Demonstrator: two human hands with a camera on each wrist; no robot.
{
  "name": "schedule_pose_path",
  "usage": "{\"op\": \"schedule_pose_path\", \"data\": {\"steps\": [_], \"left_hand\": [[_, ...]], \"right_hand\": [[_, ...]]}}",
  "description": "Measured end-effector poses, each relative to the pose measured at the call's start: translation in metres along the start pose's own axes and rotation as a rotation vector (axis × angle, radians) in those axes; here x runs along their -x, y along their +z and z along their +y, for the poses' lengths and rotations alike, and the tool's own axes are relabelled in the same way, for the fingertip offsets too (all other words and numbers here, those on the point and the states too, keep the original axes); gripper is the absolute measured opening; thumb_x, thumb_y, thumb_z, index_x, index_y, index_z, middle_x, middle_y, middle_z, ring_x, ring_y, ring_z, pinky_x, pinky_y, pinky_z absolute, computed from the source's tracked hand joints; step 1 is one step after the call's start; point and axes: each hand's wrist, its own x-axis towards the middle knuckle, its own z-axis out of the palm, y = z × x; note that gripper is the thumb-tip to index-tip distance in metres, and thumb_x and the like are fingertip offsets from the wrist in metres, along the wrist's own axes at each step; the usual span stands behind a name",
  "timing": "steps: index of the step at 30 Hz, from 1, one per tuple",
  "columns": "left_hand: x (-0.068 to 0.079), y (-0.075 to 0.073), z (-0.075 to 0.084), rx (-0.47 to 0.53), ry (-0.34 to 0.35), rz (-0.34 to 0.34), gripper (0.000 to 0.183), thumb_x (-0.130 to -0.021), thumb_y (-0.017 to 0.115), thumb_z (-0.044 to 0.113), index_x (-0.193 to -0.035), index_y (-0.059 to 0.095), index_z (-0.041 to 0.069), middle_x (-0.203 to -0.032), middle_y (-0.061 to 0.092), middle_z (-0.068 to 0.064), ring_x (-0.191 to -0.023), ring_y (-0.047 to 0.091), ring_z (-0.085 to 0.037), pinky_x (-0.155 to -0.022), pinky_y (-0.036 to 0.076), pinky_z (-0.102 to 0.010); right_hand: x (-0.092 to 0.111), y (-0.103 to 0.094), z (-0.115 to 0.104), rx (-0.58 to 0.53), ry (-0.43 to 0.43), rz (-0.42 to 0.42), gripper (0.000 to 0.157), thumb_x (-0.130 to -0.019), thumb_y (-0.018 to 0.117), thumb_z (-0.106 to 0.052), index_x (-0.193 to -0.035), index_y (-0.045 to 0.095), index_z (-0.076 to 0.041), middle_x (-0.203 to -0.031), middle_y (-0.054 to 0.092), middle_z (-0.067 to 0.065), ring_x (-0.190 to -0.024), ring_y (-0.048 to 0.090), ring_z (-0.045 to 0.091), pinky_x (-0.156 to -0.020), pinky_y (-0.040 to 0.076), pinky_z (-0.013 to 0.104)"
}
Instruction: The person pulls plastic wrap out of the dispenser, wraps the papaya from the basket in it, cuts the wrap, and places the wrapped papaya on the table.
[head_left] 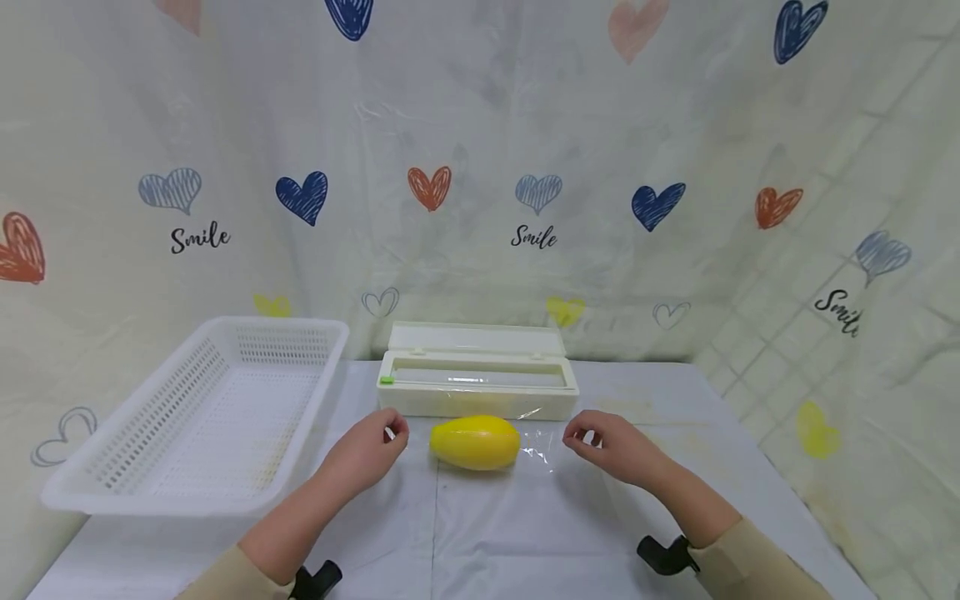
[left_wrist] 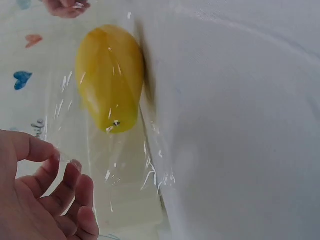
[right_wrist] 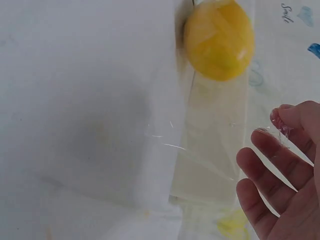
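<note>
Sleeves (head_left: 757,567) come in at the near edge of the head view, with a black wrist camera (head_left: 663,556) by each one. Further off, the left hand (head_left: 367,446) and right hand (head_left: 611,446) sit either side of a yellow fruit (head_left: 475,443), which lies on its side on the white cloth (head_left: 525,542). It's just on the near side of the film box (head_left: 480,404), whose lid (head_left: 476,338) stands open at the far side. Clear film (head_left: 536,452) glints between the fruit and the right hand. Over on the left there's a white basket (head_left: 150,504).

Left wrist view: thumb and index pinch an edge of the film, other fingers loosely bent. You see the fruit through the film, but I can't tell if the two actually touch.

Right wrist view: same deal, thumb and fingertip have a bunched bit of film, remaining fingers spread. One film edge shows as a thin bright line running towards the hand.

My read: this is the stretching-film-over-the-fruit step, not wrapped yet. Next move probably calls for level, even tension from both pinches while lowering, otherwise the thin stuff could cling to itself.
</note>
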Motion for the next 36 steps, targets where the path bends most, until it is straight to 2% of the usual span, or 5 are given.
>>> {"op": "schedule_pose_path", "data": {"steps": [8,19,24,29,36], "left_hand": [[-0.012,0.005,-0.002,0.013,-0.004,0.027,0.006,-0.096,0.057,0.02,-0.094,0.062,0.019,-0.089,0.06,0.006,-0.077,0.053,-0.014,-0.065,0.045,-0.031],[-0.03,0.014,-0.009,-0.018,-0.037,-0.011,0.004,-0.098,0.062,0.02,-0.099,0.064,0.017,-0.094,0.063,0.004,-0.079,0.054,-0.016,-0.068,0.047,-0.033],[-0.039,0.017,-0.009,-0.046,-0.054,-0.032,0.005,-0.098,0.063,0.021,-0.1,0.065,0.017,-0.095,0.064,0.003,-0.08,0.054,-0.017,-0.07,0.047,-0.034],[-0.04,0.019,-0.011,-0.058,-0.071,-0.066,0.004,-0.097,0.064,0.019,-0.096,0.063,0.016,-0.09,0.061,0.002,-0.074,0.053,-0.017,-0.066,0.046,-0.032],[-0.041,0.021,-0.011,-0.076,-0.105,-0.111,0.006,-0.097,0.065,0.022,-0.095,0.063,0.016,-0.087,0.06,0.001,-0.073,0.053,-0.018,-0.063,0.045,-0.032]], "right_hand": [[-0.013,0.0,0.003,-0.002,0.087,0.018,0.005,-0.095,0.068,-0.017,-0.098,0.071,-0.015,-0.087,0.064,-0.009,-0.082,0.056,0.009,-0.07,0.049,0.027],[-0.025,0.004,0.011,-0.006,0.134,0.018,0.007,-0.096,0.066,-0.018,-0.096,0.071,-0.012,-0.083,0.063,-0.008,-0.078,0.055,0.011,-0.071,0.049,0.031],[-0.032,0.011,0.017,0.0,0.204,0.009,0.009,-0.096,0.066,-0.018,-0.098,0.071,-0.011,-0.087,0.066,-0.001,-0.08,0.056,0.014,-0.071,0.049,0.033],[-0.038,0.021,0.022,0.035,0.28,-0.032,0.007,-0.095,0.067,-0.021,-0.095,0.071,-0.015,-0.083,0.062,-0.006,-0.076,0.053,0.014,-0.069,0.047,0.031],[-0.041,0.027,0.014,0.058,0.284,-0.093,0.007,-0.094,0.069,-0.022,-0.093,0.069,-0.015,-0.082,0.06,-0.006,-0.074,0.051,0.014,-0.068,0.046,0.032]]}}
